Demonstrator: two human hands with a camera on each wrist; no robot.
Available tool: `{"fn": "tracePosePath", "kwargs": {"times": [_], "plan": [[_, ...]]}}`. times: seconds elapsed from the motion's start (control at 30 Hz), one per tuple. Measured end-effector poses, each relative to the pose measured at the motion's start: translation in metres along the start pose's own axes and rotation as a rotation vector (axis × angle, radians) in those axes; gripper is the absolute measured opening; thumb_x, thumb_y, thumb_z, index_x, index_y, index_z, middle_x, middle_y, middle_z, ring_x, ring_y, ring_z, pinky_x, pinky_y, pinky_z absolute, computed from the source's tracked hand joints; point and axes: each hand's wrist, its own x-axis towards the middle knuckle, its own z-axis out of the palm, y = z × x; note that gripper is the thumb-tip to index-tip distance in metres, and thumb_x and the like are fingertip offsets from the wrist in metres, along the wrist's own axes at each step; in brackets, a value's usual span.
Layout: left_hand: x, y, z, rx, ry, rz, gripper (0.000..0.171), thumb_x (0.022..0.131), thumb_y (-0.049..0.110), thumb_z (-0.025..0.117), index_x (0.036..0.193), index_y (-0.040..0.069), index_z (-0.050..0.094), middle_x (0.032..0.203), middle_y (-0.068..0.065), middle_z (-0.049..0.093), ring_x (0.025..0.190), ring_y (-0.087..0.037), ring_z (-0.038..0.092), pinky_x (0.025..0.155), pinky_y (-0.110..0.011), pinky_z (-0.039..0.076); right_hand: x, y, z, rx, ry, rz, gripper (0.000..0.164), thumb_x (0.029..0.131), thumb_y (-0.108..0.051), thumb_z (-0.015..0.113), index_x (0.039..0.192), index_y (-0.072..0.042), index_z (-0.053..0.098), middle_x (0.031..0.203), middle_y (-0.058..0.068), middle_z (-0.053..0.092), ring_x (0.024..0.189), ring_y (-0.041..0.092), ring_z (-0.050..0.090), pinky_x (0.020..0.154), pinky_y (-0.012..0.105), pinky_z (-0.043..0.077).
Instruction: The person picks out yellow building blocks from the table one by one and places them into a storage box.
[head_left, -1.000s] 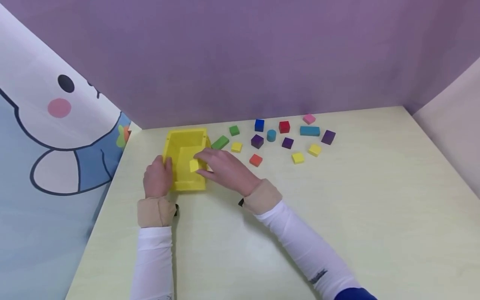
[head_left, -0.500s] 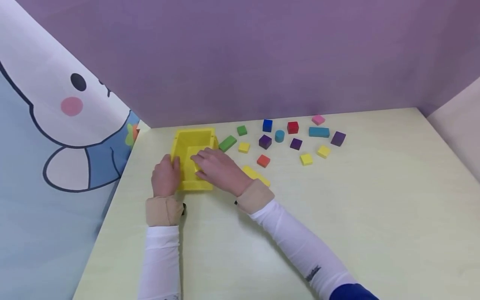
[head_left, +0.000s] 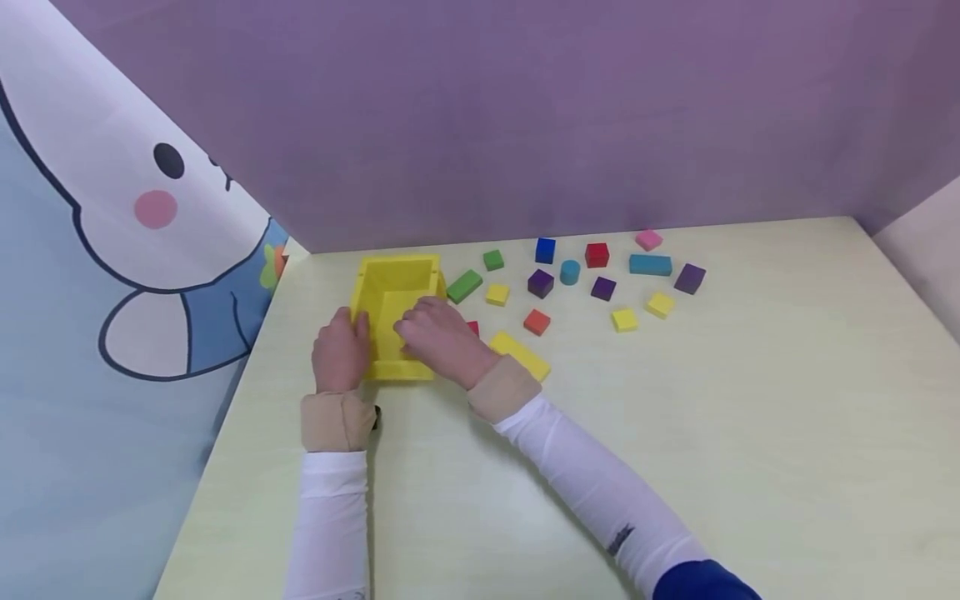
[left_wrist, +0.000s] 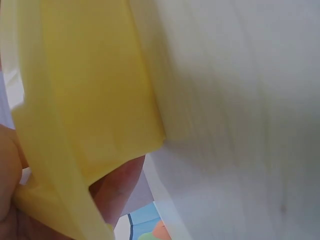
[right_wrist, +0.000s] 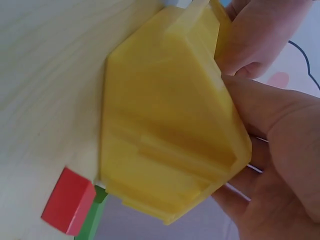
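1. On the counter [head_left: 675, 467], toward the left, the yellow bin [head_left: 397, 370] is standing upright.
2. Left hand [head_left: 341, 354]: its fingers are gripping the bin's left rim.
3. Right hand [head_left: 444, 340]: its fingers are extending over the right rim; whether they are gripping anything, cannot tell.
4. Red block [right_wrist: 68, 201] and green block [head_left: 465, 286] are lying just right of the bin.

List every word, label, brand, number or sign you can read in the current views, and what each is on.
No readable text in any view.
Right sleeve: dark mark, too blurred to tell if it is lettering.
Left sleeve: faint mark at the picture's bottom edge, unreadable.
Yellow bin, cartoon panel: no lettering visible.
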Motion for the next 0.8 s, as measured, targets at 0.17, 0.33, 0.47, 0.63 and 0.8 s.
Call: {"fn": "tracePosePath", "kwargs": {"times": [0.17, 0.33, 0.47, 0.63, 0.8], "plan": [[-0.0002, -0.0001, 0.0018, 0.009, 0.015, 0.008, 0.039, 0.098, 0.037, 0.029, 0.106, 0.003, 0.047, 0.081, -0.015, 0.054, 0.066, -0.028, 0.052, 0.058, -0.038, 0.041, 0.0022, -0.0032, 0.0046, -0.046, -0.043, -0.006, 0.011, 0.085, -0.023, 0.062, 0.093, -0.017, 0.067, 0.079, -0.004, 0.063, 0.079, 0.014, 0.060, 0.106, 0.039, 0.025], [0.0001, -0.0003, 0.0007, 0.015, 0.032, 0.026, 0.038, 0.098, 0.036, 0.030, 0.101, 0.003, 0.047, 0.078, -0.014, 0.053, 0.065, -0.028, 0.051, 0.058, -0.039, 0.040, 0.0046, -0.0045, 0.0073, -0.058, -0.051, 0.009, 0.010, 0.085, -0.022, 0.060, 0.089, -0.017, 0.067, 0.075, -0.005, 0.063, 0.077, 0.014, 0.059, 0.107, 0.039, 0.023], [-0.0004, 0.0003, 0.0007, 0.017, 0.039, 0.032, 0.037, 0.098, 0.036, 0.030, 0.100, 0.003, 0.047, 0.078, -0.014, 0.053, 0.065, -0.028, 0.050, 0.058, -0.040, 0.040, 0.0039, -0.0043, 0.0066, -0.036, -0.057, 0.018, 0.009, 0.085, -0.021, 0.060, 0.088, -0.017, 0.068, 0.074, -0.005, 0.063, 0.076, 0.015, 0.058, 0.107, 0.037, 0.021], [-0.0010, 0.0023, 0.0006, 0.020, 0.033, 0.022, 0.038, 0.098, 0.036, 0.030, 0.103, 0.003, 0.048, 0.080, -0.014, 0.054, 0.066, -0.029, 0.051, 0.059, -0.039, 0.040, 0.0010, -0.0028, 0.0060, -0.013, -0.047, 0.008, 0.012, 0.085, -0.026, 0.062, 0.091, -0.018, 0.069, 0.079, -0.006, 0.065, 0.080, 0.015, 0.057, 0.106, 0.034, 0.021], [-0.0004, 0.0006, 0.0013, 0.022, 0.032, 0.017, 0.039, 0.098, 0.037, 0.030, 0.103, 0.003, 0.048, 0.081, -0.015, 0.054, 0.068, -0.030, 0.052, 0.059, -0.040, 0.040, 0.0006, -0.0019, 0.0057, 0.002, -0.048, -0.006, 0.018, 0.085, -0.030, 0.062, 0.097, -0.018, 0.068, 0.086, -0.005, 0.066, 0.083, 0.014, 0.055, 0.101, 0.030, 0.025]]}}
